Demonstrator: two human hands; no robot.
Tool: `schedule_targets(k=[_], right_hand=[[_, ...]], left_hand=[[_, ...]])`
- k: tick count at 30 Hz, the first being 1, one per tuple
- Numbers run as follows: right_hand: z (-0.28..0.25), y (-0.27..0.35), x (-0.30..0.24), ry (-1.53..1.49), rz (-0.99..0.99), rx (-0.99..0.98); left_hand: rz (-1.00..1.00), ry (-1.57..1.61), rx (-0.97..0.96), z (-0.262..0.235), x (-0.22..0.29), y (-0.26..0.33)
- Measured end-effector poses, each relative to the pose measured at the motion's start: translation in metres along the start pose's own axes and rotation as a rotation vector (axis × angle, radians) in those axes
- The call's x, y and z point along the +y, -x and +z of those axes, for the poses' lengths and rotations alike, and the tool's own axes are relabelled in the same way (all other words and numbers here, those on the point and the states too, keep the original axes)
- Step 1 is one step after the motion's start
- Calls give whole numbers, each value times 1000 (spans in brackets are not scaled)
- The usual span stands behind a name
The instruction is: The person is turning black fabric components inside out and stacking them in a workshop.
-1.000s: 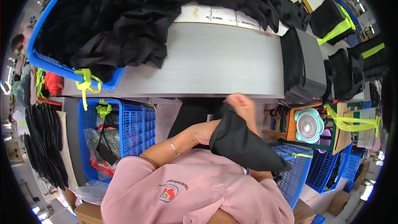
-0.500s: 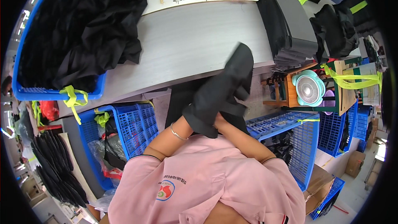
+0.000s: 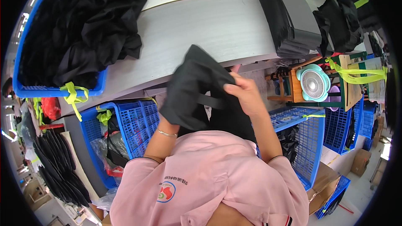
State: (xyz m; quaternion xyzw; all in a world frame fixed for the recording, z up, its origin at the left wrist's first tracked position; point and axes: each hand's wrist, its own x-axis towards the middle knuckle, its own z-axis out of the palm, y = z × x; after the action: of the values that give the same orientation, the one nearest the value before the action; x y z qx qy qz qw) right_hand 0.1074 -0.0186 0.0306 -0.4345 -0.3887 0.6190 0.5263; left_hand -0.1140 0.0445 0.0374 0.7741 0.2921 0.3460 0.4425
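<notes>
A black cloth piece (image 3: 190,86), which looks like an open sleeve or pouch, is held up over my lap in front of the table edge. My left hand (image 3: 169,127) reaches into it; only the wrist side with a silver bangle shows, and its fingers are hidden under the cloth. At the cloth's right edge my right hand (image 3: 248,94) is closed, pinching it between thumb and fingers. A narrow black strip (image 3: 209,101) crosses the gap below the raised edge.
A blue crate (image 3: 63,96) heaped with black cloth (image 3: 96,33) stands on the table (image 3: 201,29) at left. Stacked black panels (image 3: 293,16) lie at right. Blue baskets (image 3: 136,127) flank me, and a turquoise fan (image 3: 314,83) sits on a wooden stool (image 3: 295,88) at right.
The cloth has swung left and spread wider. My right hand has come out from beneath it, moving up and right to its edge. The left hand has shifted slightly left, still inside.
</notes>
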Motion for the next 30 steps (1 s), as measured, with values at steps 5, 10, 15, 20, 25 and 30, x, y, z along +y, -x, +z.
schedule_targets(k=[5,10,15,20,25,30], right_hand=[[-10,-6,-23,-147,-107,-5],[-17,-46,-34,-59,143,182],[-10,-30,-32,327,-224,107],[2,-22,-25,994,-510,82],[-8,-27,-27,811,-264,60],[-39,-31,-47,554,-427,-203]], left_hand=[[430,-454,-67,1,-25,27],[-401,627,103,55,-58,56],[-442,971,88,37,-57,75],[-418,1042,105,35,-50,74],[-363,1130,205,24,-71,70],[-484,1306,258,-21,-98,58]])
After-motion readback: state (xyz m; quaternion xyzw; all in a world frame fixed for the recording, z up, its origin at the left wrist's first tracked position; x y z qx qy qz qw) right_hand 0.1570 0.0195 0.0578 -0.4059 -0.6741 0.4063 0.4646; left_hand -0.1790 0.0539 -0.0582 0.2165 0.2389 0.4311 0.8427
